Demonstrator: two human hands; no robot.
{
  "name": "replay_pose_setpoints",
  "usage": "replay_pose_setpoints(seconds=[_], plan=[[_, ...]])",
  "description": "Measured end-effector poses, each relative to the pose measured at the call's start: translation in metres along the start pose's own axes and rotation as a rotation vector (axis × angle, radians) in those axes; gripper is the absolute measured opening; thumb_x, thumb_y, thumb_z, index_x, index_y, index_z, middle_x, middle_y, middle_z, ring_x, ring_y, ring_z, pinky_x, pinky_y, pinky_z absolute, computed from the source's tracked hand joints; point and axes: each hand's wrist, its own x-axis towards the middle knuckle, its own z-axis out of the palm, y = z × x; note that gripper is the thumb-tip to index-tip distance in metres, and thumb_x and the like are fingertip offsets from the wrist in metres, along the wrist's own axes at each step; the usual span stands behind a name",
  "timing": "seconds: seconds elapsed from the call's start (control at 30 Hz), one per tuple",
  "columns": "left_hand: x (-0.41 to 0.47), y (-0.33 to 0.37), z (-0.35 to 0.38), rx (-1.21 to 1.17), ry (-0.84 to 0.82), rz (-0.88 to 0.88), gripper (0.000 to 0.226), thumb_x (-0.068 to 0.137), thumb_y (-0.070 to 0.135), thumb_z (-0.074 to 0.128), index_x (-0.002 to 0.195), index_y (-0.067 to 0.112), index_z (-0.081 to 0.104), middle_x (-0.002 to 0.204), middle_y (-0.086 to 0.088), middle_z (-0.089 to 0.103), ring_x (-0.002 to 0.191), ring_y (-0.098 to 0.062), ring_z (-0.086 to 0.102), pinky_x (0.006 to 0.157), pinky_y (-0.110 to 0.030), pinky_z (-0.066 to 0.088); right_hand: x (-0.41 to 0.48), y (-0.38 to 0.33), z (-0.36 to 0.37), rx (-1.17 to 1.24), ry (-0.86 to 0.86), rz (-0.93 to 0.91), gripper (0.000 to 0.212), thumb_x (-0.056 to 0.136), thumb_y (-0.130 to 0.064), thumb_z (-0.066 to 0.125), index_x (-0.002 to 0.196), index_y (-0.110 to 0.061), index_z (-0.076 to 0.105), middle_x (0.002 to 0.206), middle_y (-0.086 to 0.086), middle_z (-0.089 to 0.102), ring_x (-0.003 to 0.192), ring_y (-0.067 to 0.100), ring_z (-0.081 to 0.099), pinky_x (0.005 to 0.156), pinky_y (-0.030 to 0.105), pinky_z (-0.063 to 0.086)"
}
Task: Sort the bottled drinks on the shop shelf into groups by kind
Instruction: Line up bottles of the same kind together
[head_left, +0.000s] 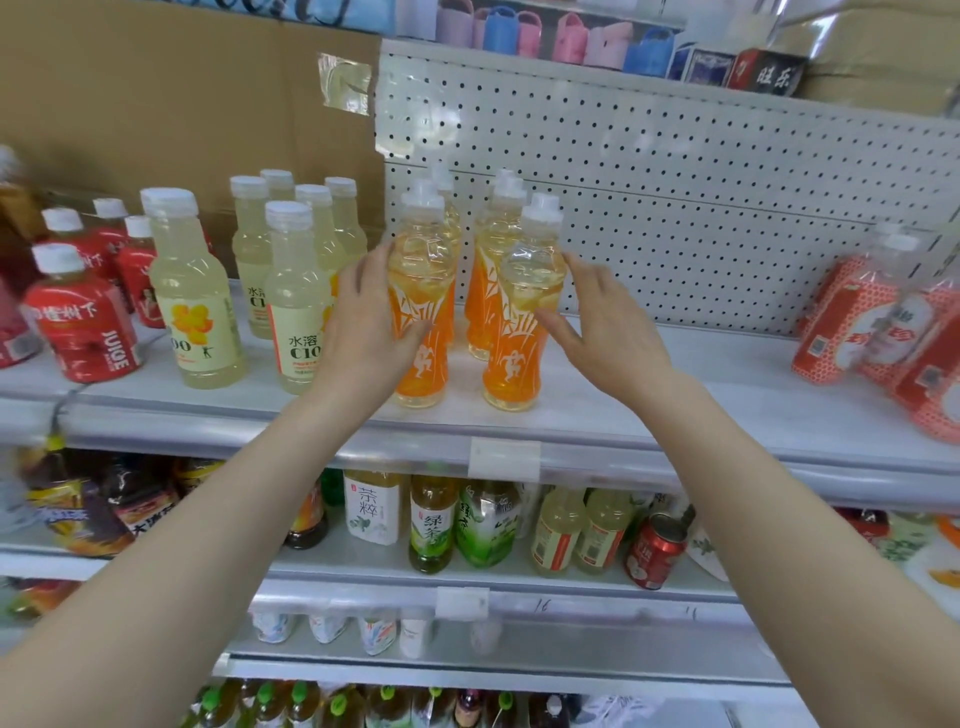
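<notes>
your left hand (363, 322) wraps the front left orange bottle (422, 291) at mid frame, thumb across its label. your right hand (610, 325) is relaxed, fingers straight, against the right side of the front right orange bottle (514, 358). both bottles stand near the shelf (675, 395) edge. behind them stand more orange bottles (483, 291). pale yellow bottles (296, 291) stand left of centre, red bottles (78, 322) at far left, pegboard (701, 208) beyond.

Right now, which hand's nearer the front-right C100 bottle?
Left. Left hand holds the left orange bottle beside the front-right C100 bottle; right hand past the right orange bottle.
</notes>
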Motion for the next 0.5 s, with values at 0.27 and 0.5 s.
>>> replay_pose_setpoints(seconds=[0.27,0.5], plan=[[-0.011,0.052,0.025,0.146,0.043,0.428,0.053,0.089,0.017,0.067,0.139,0.010,0.050,0.133,-0.012,0.051,0.125,-0.029,0.047,0.106,-0.038,0.039,-0.059,0.049,-0.039,-0.252,-0.002,0.013,0.061,0.103,-0.044,0.045,0.155,-0.014,0.031,0.153,0.013,0.039,0.139,0.031,0.037,0.108,0.045,0.038],[-0.008,0.131,0.116,0.069,-0.200,0.542,0.054,0.093,0.025,0.065,0.142,0.012,0.048,0.135,-0.012,0.050,0.127,-0.032,0.045,0.105,-0.040,0.037,-0.117,0.144,-0.085,-0.334,0.037,0.187,0.059,0.101,-0.040,0.048,0.150,-0.009,0.037,0.148,0.017,0.044,0.134,0.036,0.043,0.102,0.050,0.044]])
